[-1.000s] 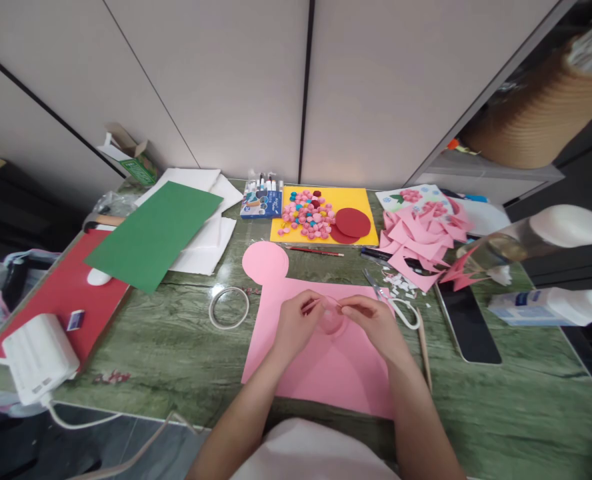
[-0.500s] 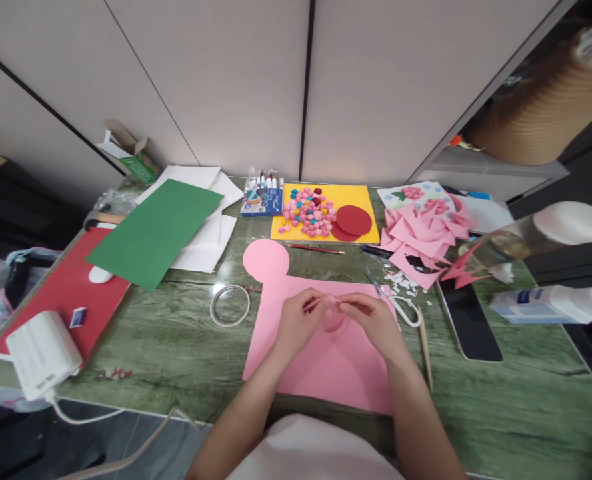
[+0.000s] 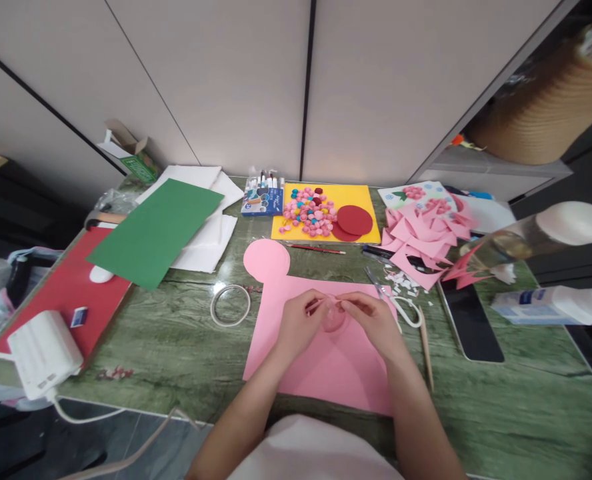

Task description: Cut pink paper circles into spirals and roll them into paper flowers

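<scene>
Both hands meet over a large sheet of pink paper [image 3: 321, 373] in front of me. My left hand [image 3: 301, 320] is closed in a pinch on a small pink paper piece [image 3: 334, 319], which looks rounded and blends with the sheet below. Opposite it, my right hand [image 3: 371, 320] pinches the same piece at its upper edge. My fingertips nearly touch, and the piece's exact shape is partly hidden. Beside the right hand lie scissors [image 3: 407, 312] with white handles. Pink paper circles [image 3: 267, 259] are stacked at the sheet's upper left corner.
A roll of tape [image 3: 231, 305] lies to the left. Further back are colourful pompom-like balls [image 3: 309, 213] and red circles [image 3: 355, 220] on yellow paper. Pink cut pieces [image 3: 423, 233], a phone [image 3: 471, 320] and two bottles stand or lie right. Green paper [image 3: 156, 230] is at left.
Almost nothing differs. Both hands keep their pinch on the pink paper piece, with only a slight shift of the fingers.
</scene>
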